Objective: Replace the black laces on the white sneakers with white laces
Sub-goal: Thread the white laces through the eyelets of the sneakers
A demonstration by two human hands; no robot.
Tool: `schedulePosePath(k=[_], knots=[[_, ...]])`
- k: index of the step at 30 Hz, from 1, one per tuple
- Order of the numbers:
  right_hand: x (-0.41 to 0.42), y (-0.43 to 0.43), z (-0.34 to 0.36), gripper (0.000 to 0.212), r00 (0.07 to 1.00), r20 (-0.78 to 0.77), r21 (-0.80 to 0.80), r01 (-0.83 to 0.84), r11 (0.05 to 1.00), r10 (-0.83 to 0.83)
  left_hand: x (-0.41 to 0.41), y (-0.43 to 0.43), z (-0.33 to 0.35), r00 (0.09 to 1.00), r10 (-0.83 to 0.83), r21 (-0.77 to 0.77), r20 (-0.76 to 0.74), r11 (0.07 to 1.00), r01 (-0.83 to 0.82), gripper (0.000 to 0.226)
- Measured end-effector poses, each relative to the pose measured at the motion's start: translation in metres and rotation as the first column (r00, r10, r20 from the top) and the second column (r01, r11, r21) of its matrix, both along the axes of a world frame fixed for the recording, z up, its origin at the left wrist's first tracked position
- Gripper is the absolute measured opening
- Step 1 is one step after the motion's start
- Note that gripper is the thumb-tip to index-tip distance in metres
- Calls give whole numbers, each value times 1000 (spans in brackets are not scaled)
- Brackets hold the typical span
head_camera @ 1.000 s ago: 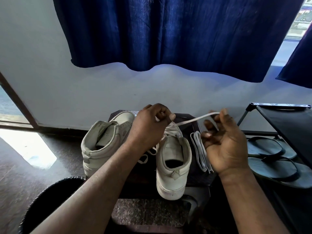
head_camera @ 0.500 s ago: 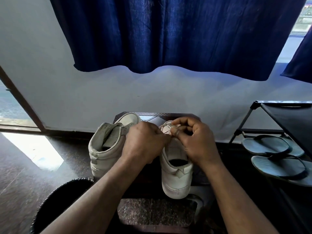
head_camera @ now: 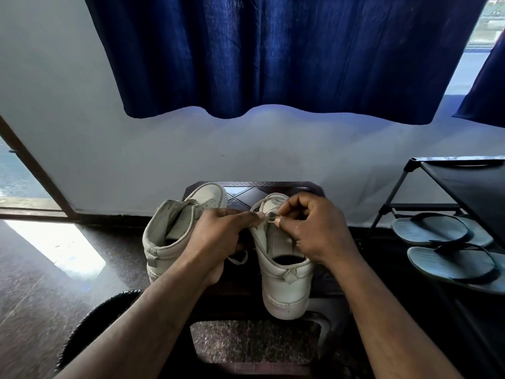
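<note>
Two white high-top sneakers stand on a small dark stool [head_camera: 246, 188], heels toward me. The left sneaker [head_camera: 175, 231] has no lace showing. Over the right sneaker [head_camera: 284, 272] both my hands meet at the eyelets. My left hand [head_camera: 221, 233] grips the shoe's left flap and pinches the white lace [head_camera: 269, 220] there. My right hand [head_camera: 311, 228] pinches the same lace end between thumb and fingertips. A loop of white lace [head_camera: 237, 259] hangs between the two shoes under my left hand. No black laces are in sight.
A black shoe rack [head_camera: 464, 184] stands at the right with a pair of grey flip-flops [head_camera: 448, 244] on its lower shelf. A dark round bin [head_camera: 101, 315] sits at the lower left. A blue curtain [head_camera: 273, 56] hangs on the wall behind.
A second ago my right hand held the white lace pulled out taut to the right. It has come back to the eyelets, and both hands now work close together on the right sneaker.
</note>
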State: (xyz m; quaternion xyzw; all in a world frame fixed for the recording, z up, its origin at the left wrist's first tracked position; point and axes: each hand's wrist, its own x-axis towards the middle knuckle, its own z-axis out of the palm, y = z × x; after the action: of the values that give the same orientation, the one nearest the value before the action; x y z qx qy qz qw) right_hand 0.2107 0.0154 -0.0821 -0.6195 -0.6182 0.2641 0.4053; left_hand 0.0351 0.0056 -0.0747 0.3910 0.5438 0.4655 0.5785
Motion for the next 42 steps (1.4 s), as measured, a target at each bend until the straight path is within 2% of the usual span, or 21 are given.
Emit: schedulePosePath(k=[4, 8, 12, 15, 19, 22, 26, 30, 32, 33, 35, 36, 38, 39, 40, 42], knots=[[-1, -3, 1, 19, 999, 32, 24, 18, 1000, -19, 3, 1, -2, 1000, 1, 16, 6, 1000, -1, 14], [-1, -6, 0, 19, 999, -22, 21, 50, 999, -49, 5, 2, -3, 1000, 0, 31, -26, 1000, 1, 18], [-3, -8, -2, 17, 993, -93, 6, 72, 997, -71, 7, 4, -3, 999, -34, 35, -39, 999, 36, 40], [-4, -7, -3, 16, 993, -72, -1, 97, 995, -97, 5, 4, -3, 997, -55, 36, -57, 998, 57, 44], [-7, -7, -3, 17, 993, -10, 8, 115, 993, -115, 4, 4, -1, 994, -51, 40, -95, 998, 55, 33], [-8, -8, -3, 19, 993, -70, -11, 95, 995, -96, 7, 3, 1, 998, -51, 11, -44, 999, 52, 33], [-9, -9, -4, 17, 990, -98, -3, 102, 995, -102, 18, 4, 0, 993, -49, -20, -106, 999, 47, 21], [-10, -7, -8, 14, 991, -87, -3, 102, 995, -102, 26, 10, -3, 977, -18, -25, -214, 1000, 13, 27], [-9, -6, -9, 14, 991, -95, -16, 91, 996, -92, 21, 16, -7, 904, 20, 24, -426, 1000, -11, 27], [-7, -7, -9, 15, 991, -100, -10, 90, 996, -90, 17, 19, -11, 815, 37, 54, -578, 998, -7, 24], [-4, -8, -8, 17, 989, -111, 19, 99, 995, -97, 12, 19, -14, 574, 39, 73, -818, 997, 36, 24], [-3, -8, -7, 17, 988, -117, 32, 107, 994, -102, 11, 18, -15, 483, 21, 64, -876, 995, 73, 25], [-2, -10, -7, 16, 985, -135, 38, 113, 993, -107, 11, 16, -16, 383, 0, 65, -924, 986, 157, 23], [-2, -10, -8, 16, 984, -142, 36, 113, 993, -107, 12, 14, -15, 376, 34, 115, -926, 974, 196, 17], [-2, -9, -8, 15, 983, -149, 32, 113, 993, -107, 13, 14, -13, 413, 72, 177, -908, 959, 222, 9], [-2, -9, -9, 13, 982, -157, 26, 110, 994, -105, 13, 14, -9, 540, 105, 271, -835, 933, 238, 12]])
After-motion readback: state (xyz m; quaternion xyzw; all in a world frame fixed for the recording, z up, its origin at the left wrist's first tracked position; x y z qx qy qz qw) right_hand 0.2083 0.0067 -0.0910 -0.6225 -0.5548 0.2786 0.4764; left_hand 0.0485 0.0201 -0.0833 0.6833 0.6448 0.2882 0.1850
